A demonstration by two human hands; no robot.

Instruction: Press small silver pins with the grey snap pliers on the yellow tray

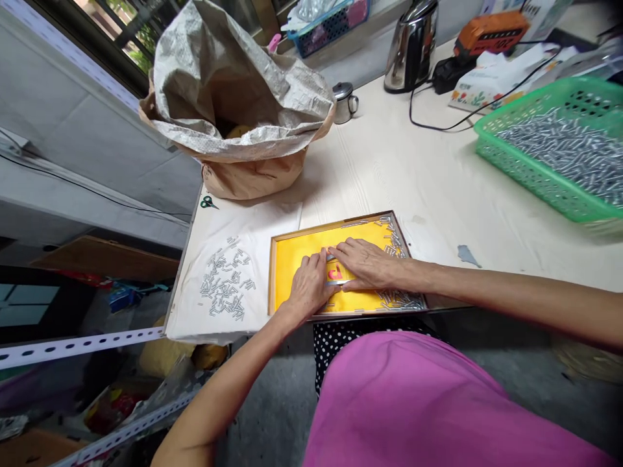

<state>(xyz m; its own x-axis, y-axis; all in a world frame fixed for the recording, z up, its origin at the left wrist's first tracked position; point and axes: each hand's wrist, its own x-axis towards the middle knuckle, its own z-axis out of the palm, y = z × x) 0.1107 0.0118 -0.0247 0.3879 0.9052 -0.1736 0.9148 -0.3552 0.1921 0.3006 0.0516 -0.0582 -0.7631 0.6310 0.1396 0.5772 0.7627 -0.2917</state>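
A wooden-framed tray (292, 237) with a yellow lining lies at the table's near edge. Both hands rest inside it. My left hand (307, 285) and my right hand (365, 263) meet over a small red piece (337, 274) with a row of small metal pins beside it. The left fingers are curled against that piece. The right fingers lie stretched flat over it. More metal pins (396, 246) are heaped along the tray's right side and lower right corner.
Loose metal pins (224, 279) lie on white paper left of the tray. A big open sack (238, 104) stands behind, green-handled scissors (208, 202) beside it. A green basket (555, 146) of pins sits far right; kettle (411, 45), small cup (344, 102) and cables at the back.
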